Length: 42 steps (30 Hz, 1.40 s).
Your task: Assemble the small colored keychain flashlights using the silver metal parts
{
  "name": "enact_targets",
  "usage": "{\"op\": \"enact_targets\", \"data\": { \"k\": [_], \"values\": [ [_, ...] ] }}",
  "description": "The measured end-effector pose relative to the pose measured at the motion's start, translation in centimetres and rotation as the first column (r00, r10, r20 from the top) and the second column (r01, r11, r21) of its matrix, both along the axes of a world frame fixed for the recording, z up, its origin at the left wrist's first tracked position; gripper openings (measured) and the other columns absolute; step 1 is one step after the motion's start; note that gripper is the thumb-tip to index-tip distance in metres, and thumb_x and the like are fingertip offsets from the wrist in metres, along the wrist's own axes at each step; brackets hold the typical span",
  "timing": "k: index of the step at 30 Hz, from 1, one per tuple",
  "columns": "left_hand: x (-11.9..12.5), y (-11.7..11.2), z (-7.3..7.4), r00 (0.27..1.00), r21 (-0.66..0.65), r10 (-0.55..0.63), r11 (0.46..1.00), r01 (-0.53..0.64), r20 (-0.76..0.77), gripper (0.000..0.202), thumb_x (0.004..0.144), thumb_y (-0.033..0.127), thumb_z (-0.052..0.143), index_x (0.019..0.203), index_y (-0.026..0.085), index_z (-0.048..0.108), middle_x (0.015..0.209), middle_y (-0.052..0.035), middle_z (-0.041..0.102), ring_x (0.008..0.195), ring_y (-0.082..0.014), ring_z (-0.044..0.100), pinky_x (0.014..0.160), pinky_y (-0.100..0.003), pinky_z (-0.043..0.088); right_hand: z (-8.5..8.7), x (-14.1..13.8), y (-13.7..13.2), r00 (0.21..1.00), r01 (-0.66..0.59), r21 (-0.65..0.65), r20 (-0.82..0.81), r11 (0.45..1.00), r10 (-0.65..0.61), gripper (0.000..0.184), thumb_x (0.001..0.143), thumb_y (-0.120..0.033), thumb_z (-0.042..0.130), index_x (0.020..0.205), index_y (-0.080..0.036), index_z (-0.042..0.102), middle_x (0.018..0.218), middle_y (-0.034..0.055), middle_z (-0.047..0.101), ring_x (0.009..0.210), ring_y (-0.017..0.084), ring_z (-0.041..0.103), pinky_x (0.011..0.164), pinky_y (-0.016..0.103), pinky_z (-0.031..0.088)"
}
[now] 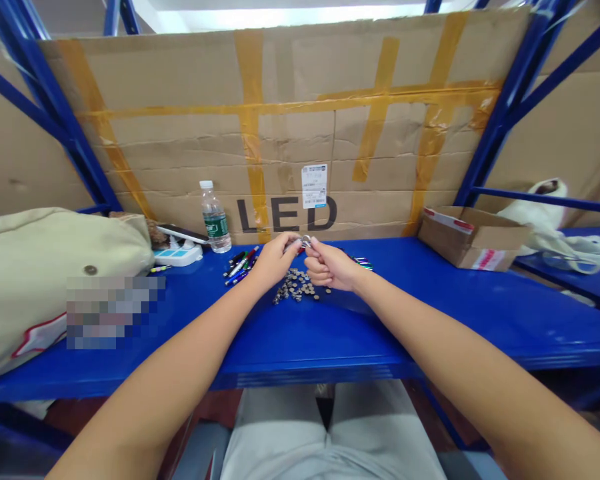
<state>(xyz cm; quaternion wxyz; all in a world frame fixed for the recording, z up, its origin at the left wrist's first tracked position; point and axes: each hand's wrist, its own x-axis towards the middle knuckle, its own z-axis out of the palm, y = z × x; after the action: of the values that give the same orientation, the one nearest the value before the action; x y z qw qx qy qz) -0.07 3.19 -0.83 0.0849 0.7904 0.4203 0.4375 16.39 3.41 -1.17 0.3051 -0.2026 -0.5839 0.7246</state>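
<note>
My left hand [276,259] and my right hand [333,267] meet above the middle of the blue table, thumbs and fingers pinched. Between their fingertips is a small shiny metal ring [306,240], and both hands seem to grip it. Its finer detail is too small to make out. Just below the hands lies a loose pile of small metal pieces [296,285], several of them round and coin-like. Several pens [240,265] lie in a bunch left of my left hand. More pens [363,263] show behind my right hand, partly hidden by it.
A water bottle [215,219] stands at the back left, beside a white power strip [178,256] and a phone [184,233]. A cream bag [55,253] covers the table's left end. An open cardboard box [467,237] sits back right. A cardboard sheet [180,153] walls off the back.
</note>
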Motion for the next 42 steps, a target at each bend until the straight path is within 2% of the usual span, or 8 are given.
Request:
{"op": "enact_targets", "data": {
  "k": [5, 11, 20, 25, 32, 37, 39, 42],
  "values": [
    [-0.8, 1.2, 0.4, 0.957, 0.131, -0.088, 0.983, 0.128, -0.275, 0.027, 0.093, 0.024, 0.039, 0.114, 0.019, 0.055, 0.116, -0.0061, 0.061, 0.108, -0.017, 0.054, 0.095, -0.029, 0.038, -0.2, 1.0, 0.9, 0.986, 0.054, 0.039, 0.156, 0.998, -0.059, 0.039, 0.094, -0.051, 0.026, 0.069, -0.022, 0.032, 0.041, -0.0104, 0.025, 0.034, 0.007, 0.011, 0.033, 0.016, 0.014],
    [-0.1, 4.6, 0.4, 0.885, 0.133, -0.013, 0.987, 0.085, -0.465, 0.029, 0.094, 0.027, 0.037, 0.116, 0.02, 0.055, 0.112, -0.0074, 0.062, 0.104, -0.0184, 0.055, 0.089, -0.031, 0.042, -0.6, 2.0, 2.4, 0.899, 0.358, 0.142, 0.214, 0.923, -0.382, 0.032, 0.091, -0.046, 0.039, 0.072, -0.021, 0.039, 0.041, -0.0107, 0.026, 0.032, 0.005, 0.017, 0.034, 0.017, 0.015],
    [1.5, 11.7, 0.9, 0.839, 0.115, 0.212, 0.977, -0.178, -0.5, 0.03, 0.093, 0.022, 0.038, 0.115, 0.016, 0.057, 0.11, -0.0132, 0.063, 0.1, -0.0231, 0.058, 0.085, -0.034, 0.043, 0.0, 2.3, 2.5, 0.823, 0.478, 0.261, 0.2, 0.838, -0.532, 0.027, 0.089, -0.04, 0.047, 0.071, -0.021, 0.042, 0.041, -0.0095, 0.028, 0.034, 0.005, 0.021, 0.034, 0.017, 0.019],
    [1.2, 13.4, 0.4, 0.783, 0.063, 0.32, 0.938, -0.34, -0.534, 0.033, 0.091, 0.021, 0.041, 0.12, 0.014, 0.053, 0.116, -0.0139, 0.06, 0.106, -0.0231, 0.056, 0.088, -0.032, 0.043, 0.1, 2.3, 2.2, 0.8, 0.454, 0.334, 0.256, 0.826, -0.543, 0.025, 0.088, -0.039, 0.05, 0.073, -0.02, 0.044, 0.045, -0.0088, 0.031, 0.036, 0.005, 0.025, 0.034, 0.018, 0.023],
    [0.9, 13.7, -0.8, 0.723, 0.029, 0.357, 0.906, -0.423, -0.591, 0.03, 0.082, 0.014, 0.053, 0.112, 0.015, 0.058, 0.117, -0.0116, 0.058, 0.106, -0.0219, 0.055, 0.091, -0.031, 0.043, 0.6, 2.0, 1.4, 0.743, 0.413, 0.445, 0.34, 0.795, -0.577, 0.025, 0.088, -0.037, 0.05, 0.072, -0.02, 0.042, 0.046, -0.0086, 0.031, 0.037, 0.005, 0.027, 0.036, 0.019, 0.027],
    [2.0, 12.0, 1.0, 0.729, 0.109, 0.428, 0.89, -0.443, -0.534, 0.031, 0.085, 0.012, 0.043, 0.113, 0.016, 0.057, 0.119, -0.0118, 0.056, 0.106, -0.0237, 0.055, 0.089, -0.035, 0.044, 0.4, 2.2, 1.7, 0.714, 0.38, 0.508, 0.371, 0.773, -0.594, 0.02, 0.089, -0.031, 0.047, 0.073, -0.02, 0.045, 0.047, -0.0072, 0.036, 0.036, 0.006, 0.033, 0.036, 0.02, 0.03],
    [3.4, 10.1, 2.3, 0.793, 0.195, 0.415, 0.91, -0.366, -0.447, 0.025, 0.088, 0.018, 0.042, 0.104, 0.017, 0.061, 0.11, -0.0094, 0.061, 0.1, -0.0227, 0.057, 0.085, -0.034, 0.045, 0.3, 2.5, 2.1, 0.698, 0.388, 0.541, 0.356, 0.747, -0.621, 0.018, 0.09, -0.029, 0.044, 0.074, -0.02, 0.047, 0.046, -0.0072, 0.037, 0.036, 0.007, 0.034, 0.036, 0.02, 0.03],
    [6.7, 5.7, 3.0, 0.883, 0.284, 0.258, 0.947, -0.151, -0.392, 0.024, 0.09, 0.023, 0.04, 0.098, 0.019, 0.062, 0.103, -0.0052, 0.064, 0.095, -0.0174, 0.057, 0.085, -0.029, 0.045, 0.1, 2.9, 2.8, 0.668, 0.345, 0.663, 0.324, 0.665, -0.67, 0.019, 0.089, -0.026, 0.042, 0.074, -0.019, 0.053, 0.042, -0.0073, 0.039, 0.036, 0.008, 0.034, 0.036, 0.02, 0.031]
  ]
}}
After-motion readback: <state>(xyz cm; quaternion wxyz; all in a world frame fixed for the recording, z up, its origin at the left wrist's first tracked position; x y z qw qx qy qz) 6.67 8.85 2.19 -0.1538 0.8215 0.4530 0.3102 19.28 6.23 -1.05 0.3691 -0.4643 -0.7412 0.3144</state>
